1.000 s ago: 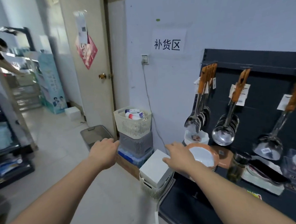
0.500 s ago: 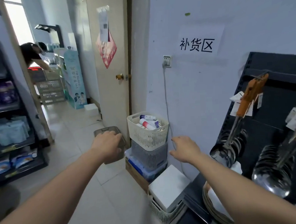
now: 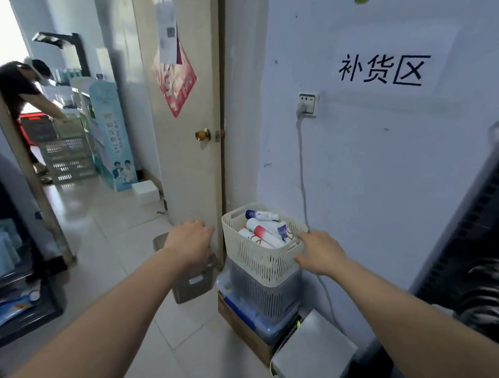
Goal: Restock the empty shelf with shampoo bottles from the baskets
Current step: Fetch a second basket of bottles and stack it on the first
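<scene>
A cream slotted basket (image 3: pixel 258 262) tops a stack against the wall, and several white shampoo bottles (image 3: pixel 263 233) with red and purple marks lie inside it. Beneath it sits a grey slotted basket (image 3: pixel 265 297). My right hand (image 3: pixel 318 251) reaches to the cream basket's right rim, fingers extended at the edge. My left hand (image 3: pixel 189 242) hovers just left of the basket with loosely curled fingers and holds nothing.
A blue-lidded clear box (image 3: pixel 249 319) and a cardboard box (image 3: pixel 244 330) lie under the stack. A grey bin (image 3: pixel 194 281) stands to the left, a white-lidded basket (image 3: pixel 312 356) in front. A dark rack (image 3: pixel 477 249) stands right. A person (image 3: pixel 20 88) bends over crates far left.
The view has swung left, off the ladle rack and onto the basket stack. Both hands moved forward, and the right hand now reaches the cream basket's rim.
</scene>
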{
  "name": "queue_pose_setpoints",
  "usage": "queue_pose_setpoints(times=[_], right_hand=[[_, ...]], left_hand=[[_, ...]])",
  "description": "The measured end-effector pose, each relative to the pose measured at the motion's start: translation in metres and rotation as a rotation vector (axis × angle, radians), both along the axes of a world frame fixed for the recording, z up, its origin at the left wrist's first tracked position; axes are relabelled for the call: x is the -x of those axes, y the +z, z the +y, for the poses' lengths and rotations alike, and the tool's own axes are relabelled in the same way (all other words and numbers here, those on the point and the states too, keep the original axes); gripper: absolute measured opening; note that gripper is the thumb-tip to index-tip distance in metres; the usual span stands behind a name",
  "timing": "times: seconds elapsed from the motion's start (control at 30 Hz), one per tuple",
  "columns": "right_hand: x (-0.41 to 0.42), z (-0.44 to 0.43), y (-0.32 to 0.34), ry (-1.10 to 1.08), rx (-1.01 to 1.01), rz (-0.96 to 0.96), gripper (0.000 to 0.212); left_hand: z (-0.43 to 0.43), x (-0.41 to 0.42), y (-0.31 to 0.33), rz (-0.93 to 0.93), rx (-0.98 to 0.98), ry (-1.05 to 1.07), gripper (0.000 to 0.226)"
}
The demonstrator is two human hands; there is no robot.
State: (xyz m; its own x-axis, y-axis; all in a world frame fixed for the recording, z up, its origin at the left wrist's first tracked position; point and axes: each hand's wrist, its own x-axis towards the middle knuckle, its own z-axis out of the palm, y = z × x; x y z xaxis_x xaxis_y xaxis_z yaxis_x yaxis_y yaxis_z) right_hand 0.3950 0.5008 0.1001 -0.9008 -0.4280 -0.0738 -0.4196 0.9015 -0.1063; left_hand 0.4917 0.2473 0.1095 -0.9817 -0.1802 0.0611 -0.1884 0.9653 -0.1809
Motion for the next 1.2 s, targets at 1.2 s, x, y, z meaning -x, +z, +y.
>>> queue_pose_setpoints(times=[1.2], right_hand=[[0.329,-0.088,-0.159,-0.420,0.087,-0.384,0.041]], left_hand=[[-0.139,0.439,-0.165,-0.295,-0.319,-0.120,0.036]])
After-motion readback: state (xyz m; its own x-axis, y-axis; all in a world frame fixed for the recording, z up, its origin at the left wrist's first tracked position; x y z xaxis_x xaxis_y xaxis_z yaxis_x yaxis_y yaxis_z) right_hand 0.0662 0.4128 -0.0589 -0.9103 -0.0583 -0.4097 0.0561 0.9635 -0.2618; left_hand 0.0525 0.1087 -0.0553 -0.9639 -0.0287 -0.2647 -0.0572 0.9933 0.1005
